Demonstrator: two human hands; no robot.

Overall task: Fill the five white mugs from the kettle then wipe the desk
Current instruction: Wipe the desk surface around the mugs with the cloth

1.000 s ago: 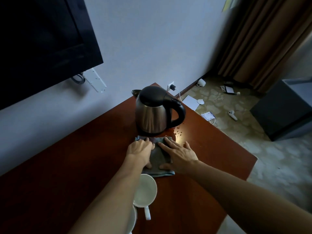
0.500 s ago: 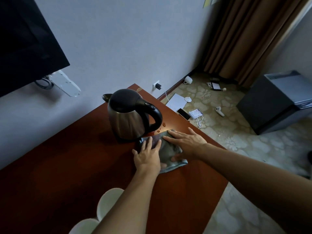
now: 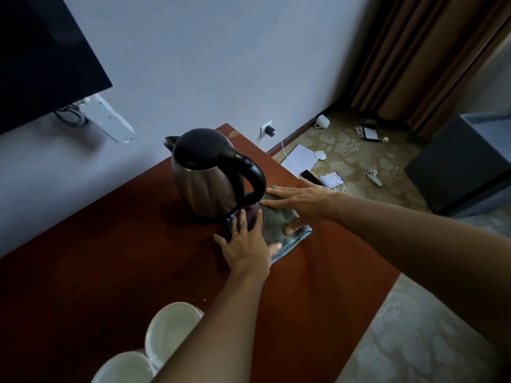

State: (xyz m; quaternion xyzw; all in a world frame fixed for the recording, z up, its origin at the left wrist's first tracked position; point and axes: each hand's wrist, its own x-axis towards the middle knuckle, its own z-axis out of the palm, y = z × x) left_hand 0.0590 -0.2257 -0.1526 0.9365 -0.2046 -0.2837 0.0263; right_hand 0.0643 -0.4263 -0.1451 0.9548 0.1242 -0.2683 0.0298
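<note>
**Wipe step: cloth by kettle base**

Both hands flat on grey cloth (image 3: 279, 230), fingers straight & spread: left hand (image 3: 246, 244), right hand (image 3: 301, 201). Cloth on desk (image 3: 110, 244), touching kettle (image 3: 213, 175). Two mugs (image 3: 168, 331) near edge. Keep even pressure, sweep w/o knocking kettle.

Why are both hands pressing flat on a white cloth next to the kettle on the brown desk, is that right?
Nearly right, but the cloth is grey, not white, as the head view shows. Both hands, the left hand and the right hand, do press flat on it beside the kettle on the brown desk.
</note>
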